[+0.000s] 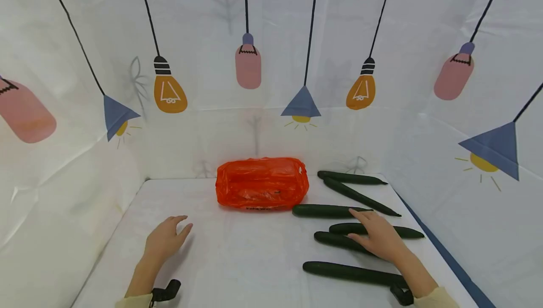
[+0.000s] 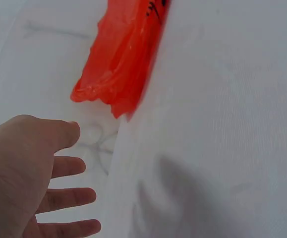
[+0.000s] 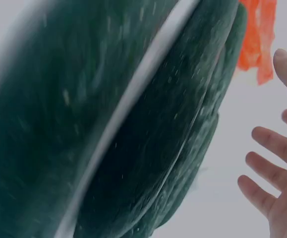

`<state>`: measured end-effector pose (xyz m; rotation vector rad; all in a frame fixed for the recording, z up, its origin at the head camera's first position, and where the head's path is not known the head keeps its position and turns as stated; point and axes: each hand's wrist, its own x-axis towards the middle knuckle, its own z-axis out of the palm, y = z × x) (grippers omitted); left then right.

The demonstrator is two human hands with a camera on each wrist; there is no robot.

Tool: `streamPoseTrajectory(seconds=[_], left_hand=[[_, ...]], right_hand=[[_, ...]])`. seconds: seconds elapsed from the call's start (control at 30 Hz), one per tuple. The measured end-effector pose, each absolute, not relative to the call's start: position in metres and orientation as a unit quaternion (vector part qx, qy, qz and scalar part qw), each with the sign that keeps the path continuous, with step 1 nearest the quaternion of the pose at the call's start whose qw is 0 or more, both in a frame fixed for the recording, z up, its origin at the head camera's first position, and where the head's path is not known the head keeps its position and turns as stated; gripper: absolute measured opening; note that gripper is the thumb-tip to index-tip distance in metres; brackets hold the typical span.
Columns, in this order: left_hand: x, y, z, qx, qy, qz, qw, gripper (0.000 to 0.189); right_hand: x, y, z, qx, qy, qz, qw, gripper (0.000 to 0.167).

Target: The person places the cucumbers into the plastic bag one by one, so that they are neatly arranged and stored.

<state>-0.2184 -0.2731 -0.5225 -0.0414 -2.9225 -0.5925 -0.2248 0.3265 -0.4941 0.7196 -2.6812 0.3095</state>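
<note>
Several long dark green cucumbers lie on the right side of the white table [image 1: 237, 261]. My right hand [image 1: 379, 236] is over the middle ones, fingers spread and holding nothing; it partly hides a cucumber [image 1: 339, 240] and the tip of a longer cucumber [image 1: 318, 211]. Nearest the front edge lies another cucumber [image 1: 348, 270]. In the right wrist view, large cucumbers [image 3: 148, 134] fill the left, with open fingers at the right. My left hand [image 1: 163, 239] is above the table's left side, fingers apart and nothing in them. A red plastic bag [image 1: 260, 185] sits beyond it.
At the back right, two cucumbers lie close together, one straight cucumber [image 1: 352, 177] and one slanted cucumber [image 1: 360, 197]. White sheeting [image 1: 271, 133] printed with hanging lamps encloses the table at the back and sides. A black wrist camera [image 1: 167, 291] is strapped at the left wrist.
</note>
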Motion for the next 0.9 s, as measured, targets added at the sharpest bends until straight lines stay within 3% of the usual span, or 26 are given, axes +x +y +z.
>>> streamPoseTrajectory(seconds=[0.23,0.47,0.67,0.9], left_hand=[[-0.216,-0.246,-0.519,0.01,-0.959,-0.275,0.074,0.039],[-0.241,-0.224,-0.521,-0.006,-0.941,-0.324,0.103,0.038],[-0.268,-0.205,-0.523,-0.026,-0.931,-0.347,0.106,0.045],[-0.291,-0.192,-0.526,-0.035,-0.911,-0.393,0.119,0.05]], right_hand=[[-0.2,0.316,-0.496,0.241,-0.949,0.137,0.151,0.057],[-0.182,0.31,-0.497,0.219,-0.951,0.197,0.095,0.045],[-0.176,0.311,-0.504,0.23,-0.948,0.203,0.089,0.047],[-0.172,0.313,-0.511,0.248,-0.945,0.212,0.032,0.053]])
